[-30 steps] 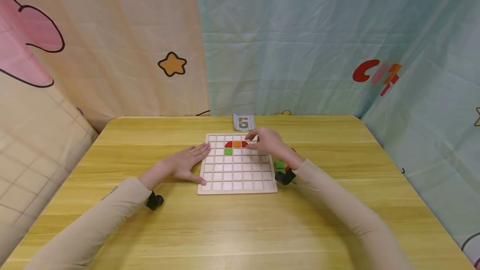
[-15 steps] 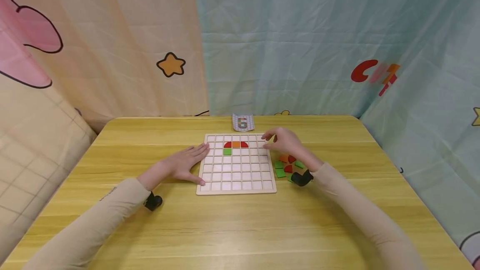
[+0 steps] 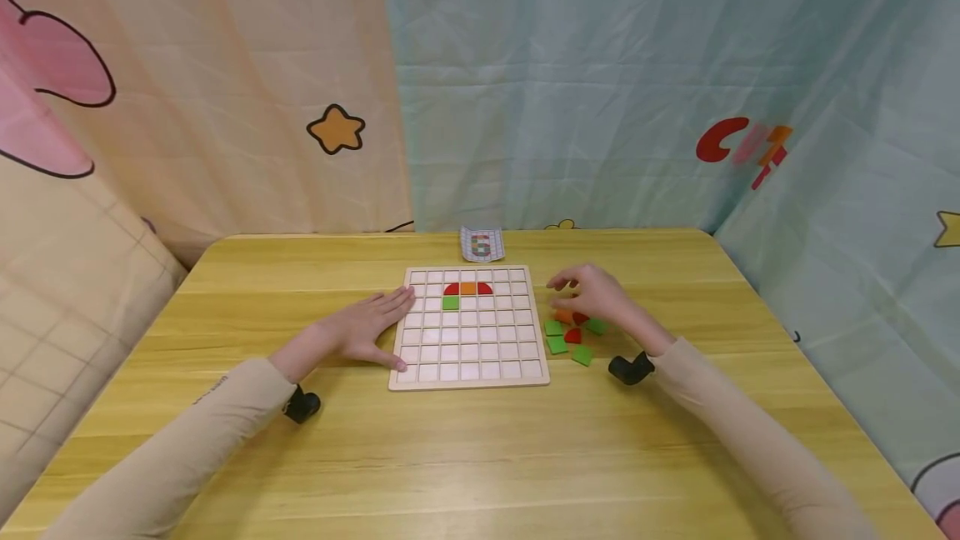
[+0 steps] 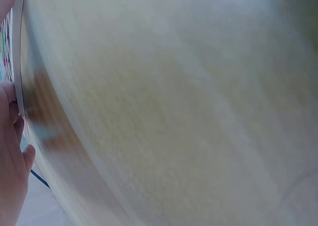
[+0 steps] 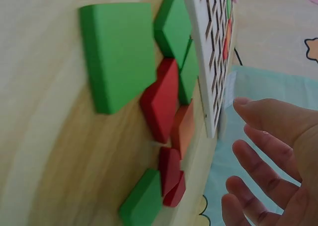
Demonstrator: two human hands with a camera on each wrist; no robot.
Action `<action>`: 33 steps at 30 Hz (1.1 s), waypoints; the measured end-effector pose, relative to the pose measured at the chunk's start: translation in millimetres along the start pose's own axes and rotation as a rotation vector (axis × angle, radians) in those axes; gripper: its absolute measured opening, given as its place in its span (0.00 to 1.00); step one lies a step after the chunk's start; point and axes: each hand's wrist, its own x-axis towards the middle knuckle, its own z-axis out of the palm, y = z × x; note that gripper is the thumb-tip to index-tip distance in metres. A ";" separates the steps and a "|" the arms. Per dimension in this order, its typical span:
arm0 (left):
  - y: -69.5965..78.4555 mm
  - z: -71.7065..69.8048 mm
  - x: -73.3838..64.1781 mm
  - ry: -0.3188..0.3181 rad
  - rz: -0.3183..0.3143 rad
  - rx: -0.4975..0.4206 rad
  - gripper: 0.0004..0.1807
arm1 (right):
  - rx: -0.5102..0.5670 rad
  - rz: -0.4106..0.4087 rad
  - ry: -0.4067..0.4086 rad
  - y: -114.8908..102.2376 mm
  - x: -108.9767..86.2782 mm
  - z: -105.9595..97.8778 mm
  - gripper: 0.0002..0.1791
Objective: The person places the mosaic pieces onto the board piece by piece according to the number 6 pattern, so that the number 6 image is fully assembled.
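Observation:
A white grid board point(image 3: 468, 352) with a wooden frame lies mid-table. In its upper rows sit an orange square tile point(image 3: 468, 288) between two red quarter-round tiles, with a green square tile point(image 3: 451, 303) below the left one. My left hand point(image 3: 366, 328) is spread flat, fingertips and thumb on the board's left edge. Right of the board, my right hand point(image 3: 594, 292) hovers by a loose group of tiles, fingers slightly bent and holding nothing. In the right wrist view that hand point(image 5: 278, 151) shows thumb and fingers apart, beside green tiles point(image 5: 119, 52), red tiles point(image 5: 161, 102) and an orange one point(image 5: 183, 129).
A small pattern card point(image 3: 482, 245) with a coloured figure lies behind the board. Printed curtains point(image 3: 525, 107) rise around the far side and flanks of the wooden table point(image 3: 465, 457). A black wrist camera point(image 3: 630, 368) sits under the right forearm.
My right hand has moved right, from the red tile at the right of the row to above the loose tiles, uncovering that red tile. My left hand stays on the board's edge.

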 end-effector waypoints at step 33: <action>0.8 -0.9 -0.2 -0.003 -0.003 0.001 0.63 | 0.008 0.016 -0.066 25.6 -23.4 9.1 0.17</action>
